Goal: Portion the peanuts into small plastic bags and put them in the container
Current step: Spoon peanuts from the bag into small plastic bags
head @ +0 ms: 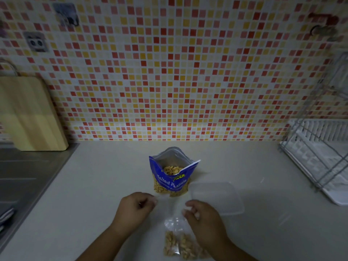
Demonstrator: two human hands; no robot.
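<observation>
A blue pouch of salted peanuts (170,178) stands open in the middle of the pale counter, with nuts showing inside. Just right of it lies a clear rectangular plastic container (224,196). In front of the pouch a small clear plastic bag (174,223) rests on the counter, its lower half filled with peanuts (178,245). My left hand (134,207) has curled fingers and seems to pinch the bag's top left edge. My right hand (201,215) pinches the top right edge. The thin film between my hands is hard to make out.
A wooden cutting board (28,113) leans on the tiled wall at the back left, above a steel sink drainboard (24,178). A white wire dish rack (320,157) on a tray fills the right side.
</observation>
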